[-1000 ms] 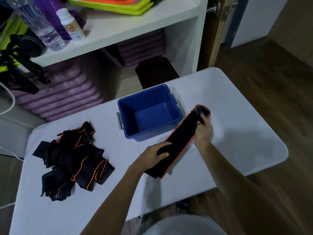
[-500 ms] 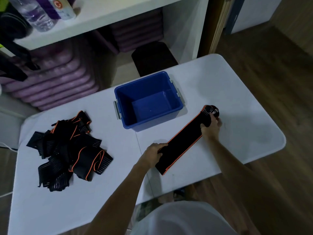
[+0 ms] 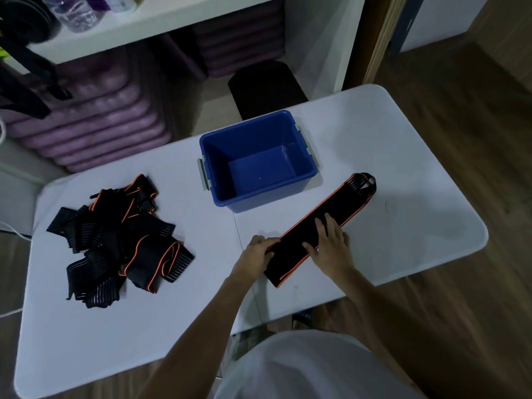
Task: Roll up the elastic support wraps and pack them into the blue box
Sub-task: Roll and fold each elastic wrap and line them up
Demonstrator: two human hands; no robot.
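One black elastic wrap with orange edging (image 3: 331, 217) lies stretched out flat on the white table (image 3: 417, 214), running diagonally from near the front edge up to the right of the blue box (image 3: 256, 159). The box is open and holds nothing. My left hand (image 3: 257, 254) holds the wrap's near left edge, fingers curled over it. My right hand (image 3: 331, 243) lies flat on the wrap's middle, fingers straight. A loose heap of several more black and orange wraps (image 3: 121, 237) sits on the table's left side.
A white shelf unit (image 3: 184, 18) with a water bottle stands behind the table, stacked purple mats (image 3: 95, 116) beneath it. A dark stool (image 3: 264, 87) sits just past the table's far edge. Wooden floor lies to the right.
My right hand let go of the wrap's far end and moved down to its middle, now pressing flat. The wrap lies straight on the table. My left hand stayed at the near end.
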